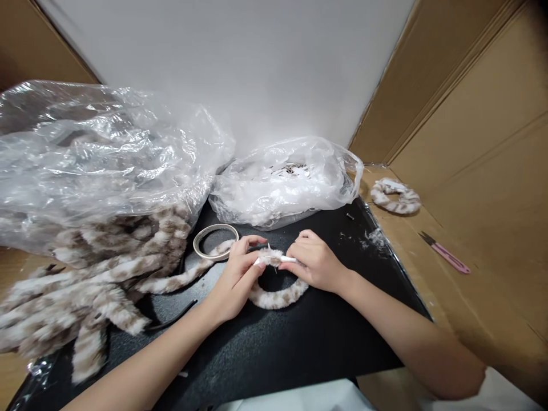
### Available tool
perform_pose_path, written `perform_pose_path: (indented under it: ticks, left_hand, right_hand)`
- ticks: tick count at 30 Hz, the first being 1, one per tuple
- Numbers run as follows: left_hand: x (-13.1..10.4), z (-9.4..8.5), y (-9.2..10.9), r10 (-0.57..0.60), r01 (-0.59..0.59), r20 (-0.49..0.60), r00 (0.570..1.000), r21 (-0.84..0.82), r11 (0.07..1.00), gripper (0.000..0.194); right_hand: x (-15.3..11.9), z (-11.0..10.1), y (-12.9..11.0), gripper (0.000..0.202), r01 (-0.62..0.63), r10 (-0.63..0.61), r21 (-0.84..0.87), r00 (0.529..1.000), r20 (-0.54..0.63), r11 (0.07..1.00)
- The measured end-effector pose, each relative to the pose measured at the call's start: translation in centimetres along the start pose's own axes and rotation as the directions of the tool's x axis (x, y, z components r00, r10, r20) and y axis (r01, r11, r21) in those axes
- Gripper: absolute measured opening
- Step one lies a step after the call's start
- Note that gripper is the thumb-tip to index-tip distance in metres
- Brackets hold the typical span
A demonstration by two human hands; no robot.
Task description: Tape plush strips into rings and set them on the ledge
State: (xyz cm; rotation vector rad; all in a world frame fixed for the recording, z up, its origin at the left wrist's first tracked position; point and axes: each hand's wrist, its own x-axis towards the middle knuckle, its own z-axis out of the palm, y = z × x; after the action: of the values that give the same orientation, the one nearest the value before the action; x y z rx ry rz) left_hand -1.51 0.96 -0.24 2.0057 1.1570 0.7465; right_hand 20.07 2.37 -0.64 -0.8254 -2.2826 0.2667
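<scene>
A brown-and-white fluffy ring (278, 299) lies on the black table (274, 354), held at its far side by both hands. My left hand (240, 277) pinches the ring's upper left part between thumb and fingers. On the other side, my right hand (314, 261) is closed around the upper right part, with a small white piece showing at its fingertips. Between the hands, a short stretch of fur with loose strands shows. A roll of tape (197, 242) rests just beyond my left hand, beside a fluffy strip (171, 282).
Fluffy strips (85, 285) spill from a large clear bag (107, 154) at left. Another plastic bag (282, 188) holding small pieces stands at the back. At right are a finished-looking fluffy ring (409, 202), pink-handled snips (449, 257) and fur scraps (374, 238). Cardboard walls (479, 160) surround the right side.
</scene>
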Motion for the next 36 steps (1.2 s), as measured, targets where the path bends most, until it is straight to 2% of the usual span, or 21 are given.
perform_pose_path:
  ticks: [2,4,5,7,8,10,12,14,18,23,26,32,34,36]
  left_hand:
    - [-0.1,-0.3,0.0,0.068,-0.06,-0.133,0.989,0.065,0.996,0.022]
    - [-0.1,-0.7,0.1,0.169,-0.153,-0.181,0.969,0.097,0.983,0.032]
    - [-0.1,-0.9,0.2,0.202,-0.193,-0.14,0.969,0.08,0.978,0.036]
    - [-0.1,-1.1,0.6,0.191,-0.189,0.035,0.981,-0.047,0.981,0.034]
    - [-0.1,-1.0,0.8,0.147,-0.128,0.131,0.98,-0.138,0.982,0.032]
    - [-0.1,-0.7,1.2,0.034,0.066,0.286,0.958,-0.331,0.941,0.033]
    - [-0.2,-0.3,1.5,-0.032,0.218,0.359,0.933,-0.493,0.842,0.036]
    - [-0.2,0.1,1.5,-0.059,0.265,0.348,0.936,-0.583,0.768,0.036]
    - [-0.3,0.5,1.2,-0.095,0.221,0.231,0.968,-0.615,0.757,0.032]
    - [-0.6,0.7,1.5,-0.076,0.172,0.175,0.982,-0.643,0.747,0.026]
    - [-0.7,0.6,1.8,-0.076,0.166,0.165,0.983,-0.641,0.75,0.024]
    - [-0.8,0.9,1.7,-0.109,0.172,0.139,0.984,-0.622,0.764,0.02]
    - [-0.8,0.9,1.6,-0.105,0.175,0.147,0.984,-0.633,0.754,0.019]
    - [-0.7,0.9,1.6,-0.101,0.185,0.166,0.981,-0.648,0.739,0.018]
  right_hand:
    - [0.1,-0.2,-0.3,0.031,0.058,-0.059,0.026,0.998,0.031,0.998]
    - [0.2,-0.4,-0.5,0.03,0.118,-0.121,0.037,0.99,0.074,0.992]
    - [0.3,-0.5,-0.6,0.029,0.148,-0.151,0.04,0.984,0.092,0.988]
    - [0.3,-0.5,-0.7,0.026,0.195,-0.2,0.055,0.975,0.096,0.979]
    - [0.3,-0.5,-0.7,0.024,0.205,-0.21,0.074,0.974,0.081,0.976]
    - [0.3,-0.4,-0.7,0.02,0.195,-0.199,0.129,0.98,0.02,0.972]
    - [0.3,-0.5,-0.6,0.02,0.167,-0.161,0.191,0.986,-0.046,0.967]
    - [0.5,-0.8,-0.6,0.024,0.127,-0.107,0.234,0.989,-0.098,0.964]
    - [0.7,-1.5,-0.7,0.024,0.057,-0.01,0.281,0.986,-0.167,0.958]
    - [0.7,-1.4,-1.0,0.011,0.025,0.012,0.309,0.993,-0.116,0.951]
    - [0.6,-1.0,-1.4,0.003,-0.042,0.09,0.348,0.988,-0.125,0.937]
    - [0.7,-0.7,-2.0,0.011,-0.273,0.349,0.509,0.936,-0.057,0.816]
    - [0.7,-0.7,-2.1,0.01,-0.301,0.377,0.515,0.925,-0.048,0.803]
    - [0.7,-0.7,-2.3,0.01,-0.28,0.354,0.503,0.934,-0.055,0.818]
